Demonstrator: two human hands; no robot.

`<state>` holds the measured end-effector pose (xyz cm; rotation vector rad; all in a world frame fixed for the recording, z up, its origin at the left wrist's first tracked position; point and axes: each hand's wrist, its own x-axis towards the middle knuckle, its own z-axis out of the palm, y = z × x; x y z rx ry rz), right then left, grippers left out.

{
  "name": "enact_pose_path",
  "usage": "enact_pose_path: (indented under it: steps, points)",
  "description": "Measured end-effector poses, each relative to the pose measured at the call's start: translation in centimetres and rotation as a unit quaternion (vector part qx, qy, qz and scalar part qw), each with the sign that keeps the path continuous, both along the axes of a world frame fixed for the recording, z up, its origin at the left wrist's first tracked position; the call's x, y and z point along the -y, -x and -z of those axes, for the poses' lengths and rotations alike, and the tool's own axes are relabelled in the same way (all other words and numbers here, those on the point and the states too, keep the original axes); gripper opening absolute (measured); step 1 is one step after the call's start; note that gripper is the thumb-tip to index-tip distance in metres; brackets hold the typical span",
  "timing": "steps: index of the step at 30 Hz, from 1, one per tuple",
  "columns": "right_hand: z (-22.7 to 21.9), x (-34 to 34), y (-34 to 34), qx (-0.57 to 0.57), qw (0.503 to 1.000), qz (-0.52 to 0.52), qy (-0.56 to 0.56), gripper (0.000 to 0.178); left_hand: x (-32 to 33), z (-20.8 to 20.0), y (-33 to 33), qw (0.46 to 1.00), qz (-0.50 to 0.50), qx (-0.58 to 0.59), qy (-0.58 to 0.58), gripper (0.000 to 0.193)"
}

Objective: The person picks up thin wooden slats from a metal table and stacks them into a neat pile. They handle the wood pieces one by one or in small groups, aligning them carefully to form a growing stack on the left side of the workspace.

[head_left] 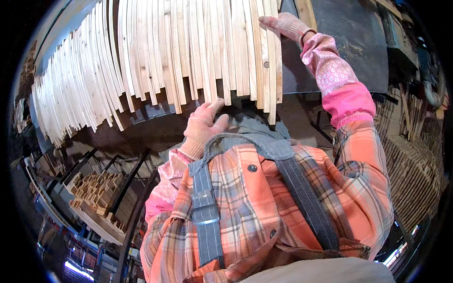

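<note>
A wide row of pale wooden strips [203,45] lies side by side on a dark metal table [351,52], their near ends uneven. My right hand [289,27], in a pale pinkish work glove, rests at the row's right edge. One outstretched digit reaches left over the last strips; its other fingers are partly hidden. My left hand [204,123], gloved alike, is at the near ends of the strips, left of the middle. Its thumb and a finger are spread apart, with the fingertip close to a strip end. Whether it touches the wood I cannot tell.
A stack of short wooden pieces [96,193] stands on a rack at lower left. Many thin strips are piled [410,165] at the right. A wider board [306,14] lies beyond my right hand. Machinery with a pipe [432,89] is at far right.
</note>
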<state>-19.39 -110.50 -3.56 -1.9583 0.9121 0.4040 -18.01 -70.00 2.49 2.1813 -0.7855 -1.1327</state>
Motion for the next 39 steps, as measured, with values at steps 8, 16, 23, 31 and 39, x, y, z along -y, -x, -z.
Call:
enact_pose_path:
  steps: [8, 16, 23, 31, 39]
  points:
    - [-2.7, -0.3, -2.6, -0.113, 0.974, -0.126, 0.151, 0.072, 0.7, -0.2, 1.9, 0.996, -0.038, -0.071, 0.043, 0.051]
    - [-3.7, 7.1, -21.0, 0.054, 0.91, -0.171, 0.375, 0.061, 3.1, 0.3, 6.0, 0.84, -0.361, -0.403, -0.034, 0.057]
    - [-0.5, 5.5, -29.0, -0.021, 0.937, -0.072, 0.341, 0.07, 4.2, 3.6, 8.8, 0.457, -0.664, -0.548, 0.225, 0.021]
    - [3.5, 8.8, -29.7, 0.046, 0.883, -0.133, 0.447, 0.056, 4.6, 7.2, 9.5, 0.404, -0.654, -0.573, 0.284, 0.032]
    - [-9.0, 4.3, -23.5, 0.382, 0.917, 0.021, 0.11, 0.032, 1.4, -4.4, 8.6, 0.378, -0.671, -0.617, 0.164, 0.027]
